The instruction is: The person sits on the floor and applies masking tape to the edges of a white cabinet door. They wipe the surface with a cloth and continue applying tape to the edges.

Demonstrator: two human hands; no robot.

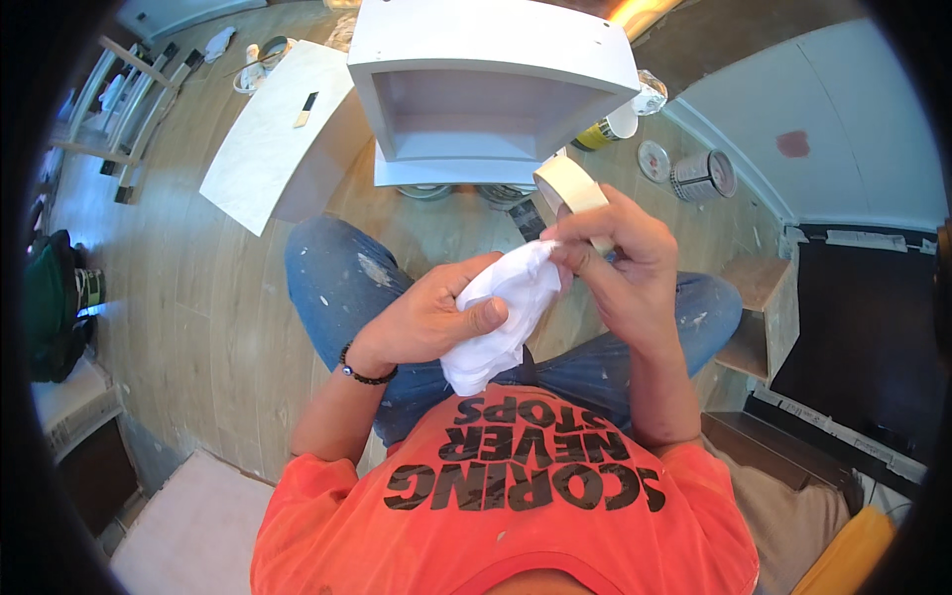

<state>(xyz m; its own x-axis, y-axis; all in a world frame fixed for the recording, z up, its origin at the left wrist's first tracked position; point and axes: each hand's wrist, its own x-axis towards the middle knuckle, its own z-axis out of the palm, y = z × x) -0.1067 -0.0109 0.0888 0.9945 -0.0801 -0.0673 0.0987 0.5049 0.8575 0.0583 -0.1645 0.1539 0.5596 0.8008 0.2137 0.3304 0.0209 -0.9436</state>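
Note:
My left hand [436,312] is wrapped round a bunched white cloth [511,302], its thumb lying across the front. In my right hand [630,263] is a roll of cream masking tape [567,186], held on its side between fingers and palm. The thumb and fingertips of that hand also pinch the upper end of the cloth, close to the tape. Both hands are above my lap, between my bent knees in paint-spotted jeans. Beyond them stands a white box-shaped cabinet [496,99] with an open front.
A white panel [283,129] with a paintbrush [305,109] on it is left of the cabinet. Paint cans [704,177] and a lid [654,161] stand near the right wall. A ladder [124,109] is at the far left, a small wooden shelf [764,307] at the right.

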